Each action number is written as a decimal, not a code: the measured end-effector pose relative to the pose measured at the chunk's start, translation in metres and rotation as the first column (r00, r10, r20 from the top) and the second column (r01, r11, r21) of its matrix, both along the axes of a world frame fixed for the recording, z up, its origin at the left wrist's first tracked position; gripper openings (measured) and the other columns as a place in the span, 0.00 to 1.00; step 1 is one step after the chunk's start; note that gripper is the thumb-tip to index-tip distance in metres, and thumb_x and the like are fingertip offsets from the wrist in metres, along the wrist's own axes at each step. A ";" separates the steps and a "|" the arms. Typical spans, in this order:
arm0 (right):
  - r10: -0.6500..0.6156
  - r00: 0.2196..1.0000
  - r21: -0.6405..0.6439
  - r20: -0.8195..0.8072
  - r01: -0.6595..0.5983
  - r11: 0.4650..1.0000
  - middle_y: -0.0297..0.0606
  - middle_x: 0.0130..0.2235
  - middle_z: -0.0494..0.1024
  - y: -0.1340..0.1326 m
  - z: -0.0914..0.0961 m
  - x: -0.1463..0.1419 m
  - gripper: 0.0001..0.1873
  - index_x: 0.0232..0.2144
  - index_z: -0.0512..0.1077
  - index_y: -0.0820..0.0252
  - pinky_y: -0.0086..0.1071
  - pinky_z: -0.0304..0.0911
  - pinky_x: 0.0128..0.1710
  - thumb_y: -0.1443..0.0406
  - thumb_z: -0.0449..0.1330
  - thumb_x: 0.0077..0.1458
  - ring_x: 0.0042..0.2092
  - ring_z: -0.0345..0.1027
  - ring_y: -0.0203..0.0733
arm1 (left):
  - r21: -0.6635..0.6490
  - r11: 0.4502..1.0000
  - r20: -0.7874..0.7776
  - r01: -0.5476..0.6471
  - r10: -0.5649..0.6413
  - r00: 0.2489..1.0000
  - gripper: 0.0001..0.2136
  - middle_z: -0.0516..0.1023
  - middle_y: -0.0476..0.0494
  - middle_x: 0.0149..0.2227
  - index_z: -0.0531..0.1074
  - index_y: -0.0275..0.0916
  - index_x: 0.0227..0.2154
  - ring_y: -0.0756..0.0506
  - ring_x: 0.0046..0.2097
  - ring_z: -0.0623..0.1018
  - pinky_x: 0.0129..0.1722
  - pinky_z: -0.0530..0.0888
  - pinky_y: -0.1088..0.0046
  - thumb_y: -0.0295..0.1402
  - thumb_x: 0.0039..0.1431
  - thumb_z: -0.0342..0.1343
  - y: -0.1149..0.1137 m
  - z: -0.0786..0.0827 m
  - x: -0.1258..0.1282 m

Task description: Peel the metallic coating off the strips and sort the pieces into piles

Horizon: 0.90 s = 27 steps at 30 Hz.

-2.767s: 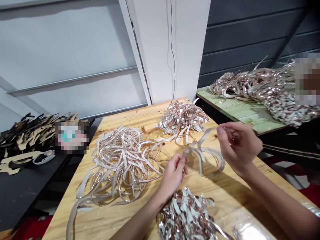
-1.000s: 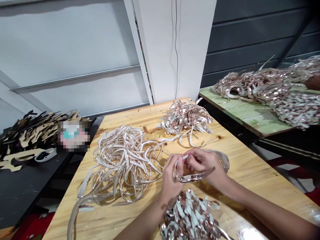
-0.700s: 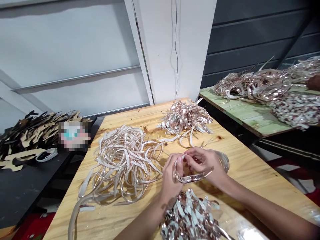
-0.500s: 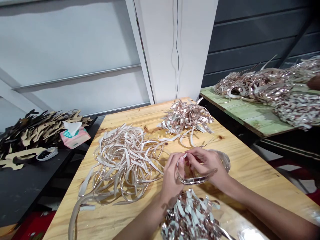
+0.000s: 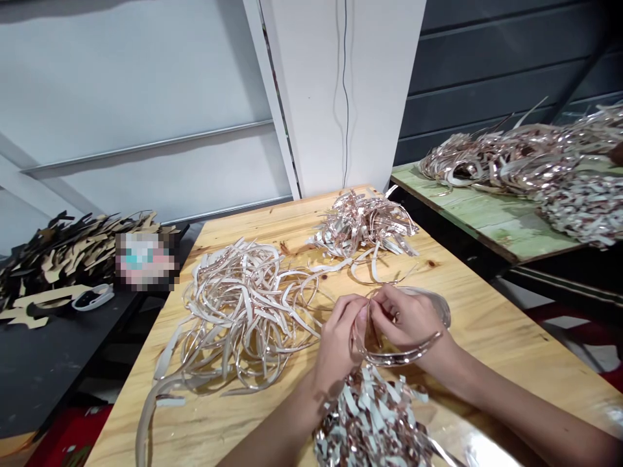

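Note:
My left hand [image 5: 341,331] and my right hand [image 5: 403,314] meet over the wooden table, fingertips pinched together on a shiny rose-gold strip [image 5: 396,357]. The strip loops below the fingers and curves in front of my right wrist. More of the strip material [image 5: 440,305] bends behind my right hand. Right below my hands lies a heap of short curled pieces [image 5: 372,415], white on one side and rose-gold on the other. Left of my hands is a tangled pile of long strips [image 5: 238,305]. The exact spot gripped between the fingertips is too small to make out.
Farther back on the wooden table [image 5: 263,224] sits a bundle of shiny strips [image 5: 365,224]. A green table [image 5: 491,214] at right bears more strip piles [image 5: 525,155]. At left, a dark table [image 5: 53,370] holds black and tan cut pieces [image 5: 73,253] and a blurred-out box [image 5: 146,263].
My fingertips have drawn closer together, and the white end seen between them is now hidden. The hanging loop of strip has shifted slightly right and its end has risen a little.

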State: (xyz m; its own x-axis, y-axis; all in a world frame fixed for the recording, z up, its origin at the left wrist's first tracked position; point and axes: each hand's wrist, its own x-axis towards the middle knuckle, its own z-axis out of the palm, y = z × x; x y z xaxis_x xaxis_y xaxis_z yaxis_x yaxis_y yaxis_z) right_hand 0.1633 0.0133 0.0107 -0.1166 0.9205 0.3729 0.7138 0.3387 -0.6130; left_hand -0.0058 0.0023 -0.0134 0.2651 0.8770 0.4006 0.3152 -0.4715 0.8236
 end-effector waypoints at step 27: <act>0.245 0.876 -0.183 -0.416 -0.344 0.921 0.32 0.26 0.77 -0.002 0.007 -0.003 0.09 0.32 0.74 0.58 0.30 0.62 0.27 0.65 0.57 0.64 0.26 0.70 0.38 | -0.413 0.908 0.260 -0.077 0.198 0.945 0.26 0.64 0.55 0.17 0.67 0.41 0.24 0.51 0.17 0.64 0.18 0.60 0.74 0.55 0.72 0.51 0.005 -0.002 -0.001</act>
State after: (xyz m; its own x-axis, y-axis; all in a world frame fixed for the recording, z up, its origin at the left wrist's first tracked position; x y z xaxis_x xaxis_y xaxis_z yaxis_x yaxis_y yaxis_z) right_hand 0.1604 0.0117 0.0173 -0.2932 0.9322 0.2122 0.3013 0.3008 -0.9048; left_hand -0.0064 0.0068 -0.0150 0.0557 0.9968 0.0567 0.0721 -0.0607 0.9955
